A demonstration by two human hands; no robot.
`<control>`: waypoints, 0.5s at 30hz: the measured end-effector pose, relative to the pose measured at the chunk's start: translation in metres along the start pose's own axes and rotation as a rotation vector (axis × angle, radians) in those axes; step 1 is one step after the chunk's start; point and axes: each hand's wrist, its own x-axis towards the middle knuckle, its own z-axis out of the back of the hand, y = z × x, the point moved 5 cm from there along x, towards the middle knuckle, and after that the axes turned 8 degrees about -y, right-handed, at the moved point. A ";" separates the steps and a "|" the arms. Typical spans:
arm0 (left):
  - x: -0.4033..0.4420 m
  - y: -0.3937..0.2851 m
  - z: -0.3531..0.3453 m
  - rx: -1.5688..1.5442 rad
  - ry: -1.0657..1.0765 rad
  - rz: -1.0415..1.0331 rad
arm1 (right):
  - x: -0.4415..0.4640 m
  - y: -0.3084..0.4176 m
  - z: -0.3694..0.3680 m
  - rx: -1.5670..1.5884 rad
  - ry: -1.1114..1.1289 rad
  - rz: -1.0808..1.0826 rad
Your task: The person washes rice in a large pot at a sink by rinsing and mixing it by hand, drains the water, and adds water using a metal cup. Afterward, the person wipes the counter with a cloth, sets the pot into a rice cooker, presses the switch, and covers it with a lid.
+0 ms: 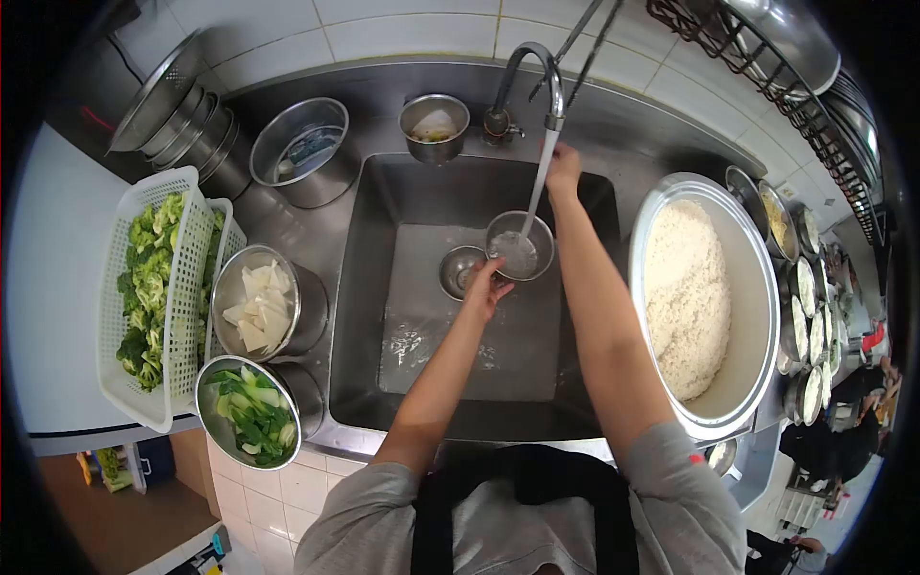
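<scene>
As water (pixel 540 182) runs into the metal bowl (pixel 547 255) at one o'clock in the sink (pixel 460 374), the half-curled left hand (pixel 488 289) grips its eight-o'clock edge, best kept level (I cannot tell what the right hand (pixel 563 172), beyond at one o'clock, grips).

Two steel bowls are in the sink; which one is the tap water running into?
The bowl on the right, held at its rim by the left hand: the stream lands in it. The bowl on the left sits outside the stream.
</scene>
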 end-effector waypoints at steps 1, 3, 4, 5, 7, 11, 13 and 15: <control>-0.001 0.002 0.004 0.023 -0.021 0.021 | 0.013 -0.001 -0.017 -0.159 0.078 0.136; -0.014 -0.005 0.004 0.044 -0.057 0.015 | 0.026 0.010 -0.034 -0.146 0.236 0.256; -0.020 -0.008 0.002 0.046 -0.077 0.029 | 0.037 0.006 -0.048 -0.145 0.300 0.301; -0.020 -0.008 0.004 0.047 -0.097 0.046 | 0.035 0.016 -0.050 -0.157 0.364 0.434; -0.020 -0.012 0.005 0.045 -0.082 0.033 | 0.029 0.022 -0.047 -0.231 0.357 0.519; -0.027 -0.021 -0.003 0.089 -0.043 0.023 | 0.022 0.028 -0.041 -0.334 0.382 0.515; -0.033 -0.026 -0.010 0.088 -0.043 0.011 | 0.022 0.026 -0.041 -0.123 0.455 0.318; -0.034 -0.026 -0.013 0.089 -0.039 -0.002 | 0.024 0.013 -0.045 0.089 0.518 0.121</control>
